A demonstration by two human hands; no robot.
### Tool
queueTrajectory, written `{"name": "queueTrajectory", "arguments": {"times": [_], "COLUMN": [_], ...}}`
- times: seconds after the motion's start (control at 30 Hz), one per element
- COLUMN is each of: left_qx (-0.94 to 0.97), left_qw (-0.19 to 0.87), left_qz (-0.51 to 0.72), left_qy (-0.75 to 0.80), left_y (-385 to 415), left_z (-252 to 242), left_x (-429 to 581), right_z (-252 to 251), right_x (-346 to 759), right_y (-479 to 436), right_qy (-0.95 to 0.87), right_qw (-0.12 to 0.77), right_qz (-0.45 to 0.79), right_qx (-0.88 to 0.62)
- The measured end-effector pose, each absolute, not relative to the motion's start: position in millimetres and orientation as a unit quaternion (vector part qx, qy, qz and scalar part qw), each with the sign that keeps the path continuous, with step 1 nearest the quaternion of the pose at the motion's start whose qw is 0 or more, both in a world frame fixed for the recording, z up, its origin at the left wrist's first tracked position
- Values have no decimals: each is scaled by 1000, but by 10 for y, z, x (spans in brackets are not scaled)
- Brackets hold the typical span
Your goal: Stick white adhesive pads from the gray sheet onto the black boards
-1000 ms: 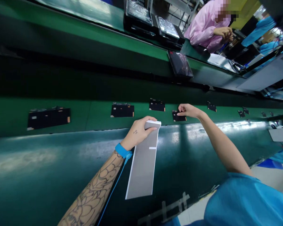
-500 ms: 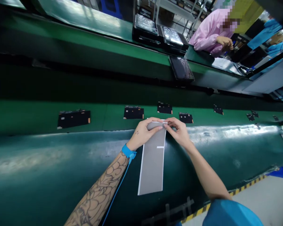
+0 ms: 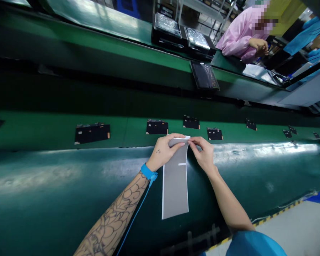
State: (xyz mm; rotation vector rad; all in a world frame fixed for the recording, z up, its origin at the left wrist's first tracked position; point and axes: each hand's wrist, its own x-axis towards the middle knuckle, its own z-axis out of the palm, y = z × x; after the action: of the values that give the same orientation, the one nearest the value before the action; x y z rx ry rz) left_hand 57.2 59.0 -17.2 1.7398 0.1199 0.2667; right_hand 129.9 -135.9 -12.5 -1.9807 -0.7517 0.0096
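A long grey strip with white edges (image 3: 175,188) hangs down over the dark green work surface, a short white mark on its right side. My left hand (image 3: 165,150) is closed on the strip's upper end, thumb in front and fingers behind the top edge. At the top right corner, my right hand (image 3: 203,152) pinches the strip between thumb and fingertips. A blue band with a cord (image 3: 148,172) circles my left wrist.
Several flat black parts, one (image 3: 92,133) at the left and another (image 3: 157,127) just beyond my hands, lie on the green belt (image 3: 125,133). Farther back are a black tray (image 3: 204,76), film-covered boxes (image 3: 167,26) and a person in pink (image 3: 242,35).
The black parts have shifted slightly right in the view, and another shows at the left edge. The strip's lower end has swung a little right. Both hands keep their grip.
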Motion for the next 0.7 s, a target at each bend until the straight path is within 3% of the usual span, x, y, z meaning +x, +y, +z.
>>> {"name": "queueTrajectory", "arguments": {"times": [0.5, 0.7], "left_qx": [755, 760], "left_qw": [642, 637], "left_qz": [116, 106], "left_qy": [63, 72], "left_y": [578, 586], "left_z": [-190, -209], "left_x": [587, 600], "right_z": [-83, -87], "right_x": [1379, 1408], "right_y": [-1379, -1357], "right_qy": [-368, -349], "right_qw": [454, 492], "right_qz": [9, 64], "right_qx": [-811, -795]}}
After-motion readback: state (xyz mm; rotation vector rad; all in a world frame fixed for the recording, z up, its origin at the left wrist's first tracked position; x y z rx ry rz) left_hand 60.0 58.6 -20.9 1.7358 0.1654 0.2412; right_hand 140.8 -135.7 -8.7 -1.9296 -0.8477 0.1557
